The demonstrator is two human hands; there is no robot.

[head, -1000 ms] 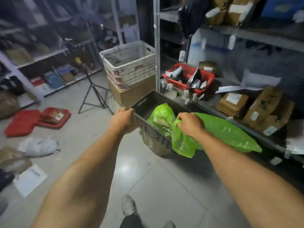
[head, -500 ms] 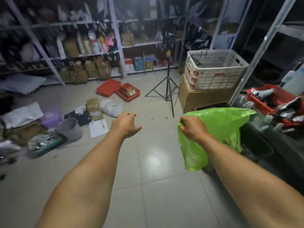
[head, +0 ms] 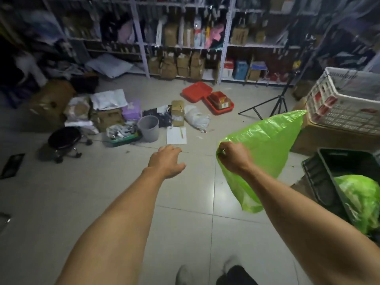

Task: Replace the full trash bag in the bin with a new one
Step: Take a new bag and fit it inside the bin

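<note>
My right hand (head: 232, 159) grips the edge of a bright green plastic trash bag (head: 265, 149), which hangs loose and limp in the air above the tiled floor. My left hand (head: 166, 161) is held out beside it, fingers apart and holding nothing. A small grey round bin (head: 149, 128) stands upright on the floor ahead among clutter, well beyond both hands. At the right edge a dark crate (head: 320, 175) holds another green bag (head: 362, 200), bunched up inside it.
Cardboard boxes, parcels, a purple box and a green tray (head: 123, 136) crowd the floor left of the bin. A black wheeled stool (head: 64, 138), red trays (head: 207, 97), a tripod (head: 273, 105) and a white basket (head: 347, 101) on a cardboard box surround the open floor. Shelving lines the back.
My view swung left from the dark crate toward the room. My right hand lifted the green bag out of the crate and carried it along; my left hand let go of the crate's rim.
</note>
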